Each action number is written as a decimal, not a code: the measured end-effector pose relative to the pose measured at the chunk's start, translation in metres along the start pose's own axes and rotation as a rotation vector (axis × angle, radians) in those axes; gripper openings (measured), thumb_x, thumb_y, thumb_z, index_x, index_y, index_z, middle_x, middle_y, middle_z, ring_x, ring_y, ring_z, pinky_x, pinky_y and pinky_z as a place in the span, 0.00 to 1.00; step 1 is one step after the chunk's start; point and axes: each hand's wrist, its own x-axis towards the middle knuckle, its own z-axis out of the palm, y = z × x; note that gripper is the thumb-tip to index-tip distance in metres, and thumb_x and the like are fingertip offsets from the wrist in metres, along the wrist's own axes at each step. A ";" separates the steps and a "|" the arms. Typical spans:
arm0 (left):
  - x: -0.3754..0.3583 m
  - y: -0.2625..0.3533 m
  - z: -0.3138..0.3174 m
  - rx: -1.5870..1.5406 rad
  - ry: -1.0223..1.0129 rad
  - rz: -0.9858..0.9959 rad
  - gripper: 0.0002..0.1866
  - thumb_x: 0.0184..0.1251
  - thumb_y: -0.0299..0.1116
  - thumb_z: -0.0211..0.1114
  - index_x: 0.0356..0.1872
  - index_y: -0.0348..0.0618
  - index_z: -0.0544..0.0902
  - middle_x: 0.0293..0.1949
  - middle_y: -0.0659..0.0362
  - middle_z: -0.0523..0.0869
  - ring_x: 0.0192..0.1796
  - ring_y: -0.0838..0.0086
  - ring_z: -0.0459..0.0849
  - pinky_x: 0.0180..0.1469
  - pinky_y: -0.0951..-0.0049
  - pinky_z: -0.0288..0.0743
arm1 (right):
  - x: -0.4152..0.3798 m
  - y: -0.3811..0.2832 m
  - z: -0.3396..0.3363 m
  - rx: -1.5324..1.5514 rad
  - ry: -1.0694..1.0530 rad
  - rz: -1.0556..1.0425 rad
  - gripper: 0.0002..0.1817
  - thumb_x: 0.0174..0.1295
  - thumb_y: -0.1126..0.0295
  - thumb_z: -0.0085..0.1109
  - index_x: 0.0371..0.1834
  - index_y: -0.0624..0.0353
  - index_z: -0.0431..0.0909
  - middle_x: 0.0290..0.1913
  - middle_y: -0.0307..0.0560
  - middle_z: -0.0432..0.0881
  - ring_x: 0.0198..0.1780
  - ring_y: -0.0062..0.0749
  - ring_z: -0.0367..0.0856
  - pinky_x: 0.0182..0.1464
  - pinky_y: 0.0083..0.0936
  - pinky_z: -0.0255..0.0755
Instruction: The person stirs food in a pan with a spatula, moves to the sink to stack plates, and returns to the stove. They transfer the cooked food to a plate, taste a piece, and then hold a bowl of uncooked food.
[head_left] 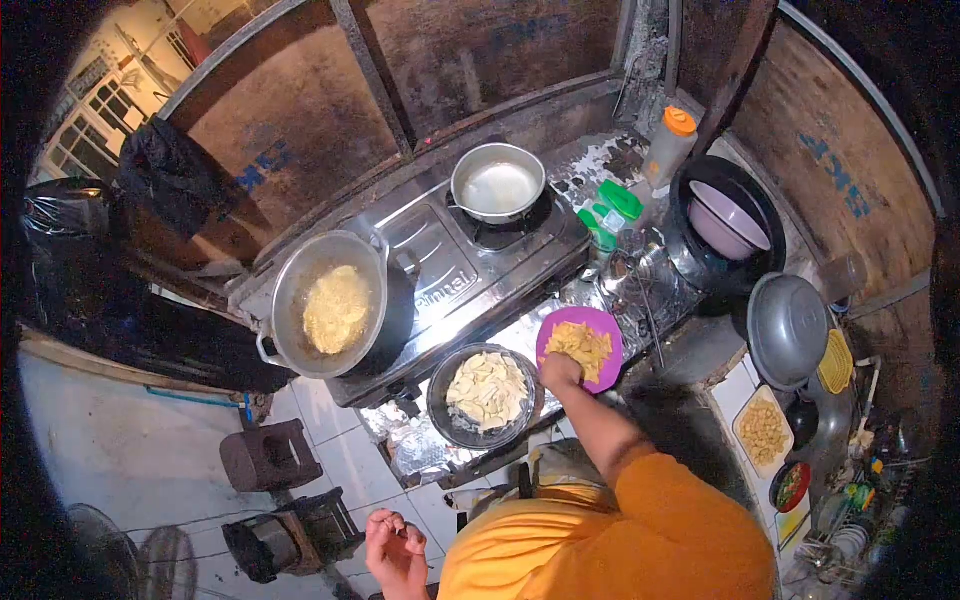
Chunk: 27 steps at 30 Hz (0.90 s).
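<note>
My right hand [562, 372] reaches down to the near left edge of a purple plate [612, 352] of golden fried slices [583, 345]; its fingertips are hidden. Low in the view, away from the stove, my left hand [396, 552] is raised with its fingers curled in, and I cannot make out whether anything is in it. Left of the plate stands a dark bowl [437, 412] of pale raw slices [487, 388]. Over the stove's left side, a large pan [287, 283] holds slices frying in bubbling oil [337, 310].
A pot [498, 182] of whitish liquid sits on the stove's right burner. Behind are green-lidded containers [618, 203], an orange-capped jug [670, 145] and a black tub [765, 205] with a basin inside. On the right counter lie a grey lid [788, 330] and a tray of pieces [762, 430].
</note>
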 end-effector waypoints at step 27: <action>0.010 -0.002 -0.008 0.072 0.056 0.016 0.09 0.62 0.31 0.54 0.43 0.41 0.72 0.29 0.59 0.77 0.20 0.71 0.74 0.22 0.74 0.67 | 0.000 0.009 0.006 -0.007 0.024 0.001 0.14 0.53 0.62 0.55 0.39 0.53 0.84 0.42 0.53 0.83 0.46 0.45 0.82 0.47 0.37 0.76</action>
